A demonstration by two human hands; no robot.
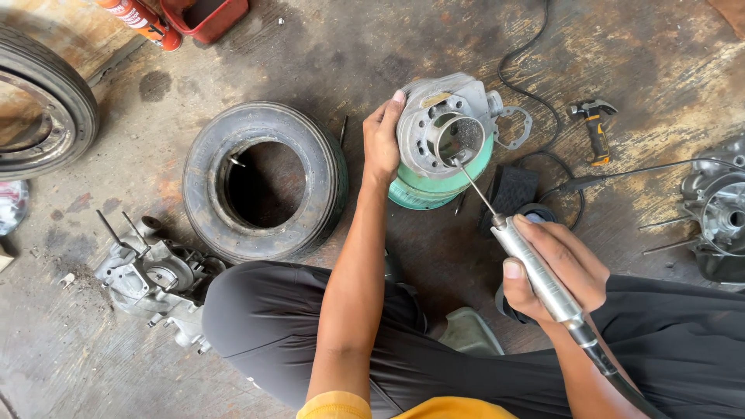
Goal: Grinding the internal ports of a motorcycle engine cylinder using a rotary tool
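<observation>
My left hand [382, 138] grips the left side of a grey metal engine cylinder [434, 122], tilted so its round bore faces me. The cylinder rests on a green round container [425, 191]. My right hand [560, 265] is closed around a silver rotary grinder handpiece [534, 268] with a black flexible shaft trailing back toward me. The tool's thin bit [472, 183] reaches up to the lower rim of the bore. I sit cross-legged in dark trousers on the concrete floor.
A small black tyre [264, 180] lies flat at the left, with an engine case [155, 278] below it. A wheel [46, 101] sits at far left. A hammer [596, 128], cables and another engine part [718, 206] lie at the right. A red bin [206, 17] stands at the top.
</observation>
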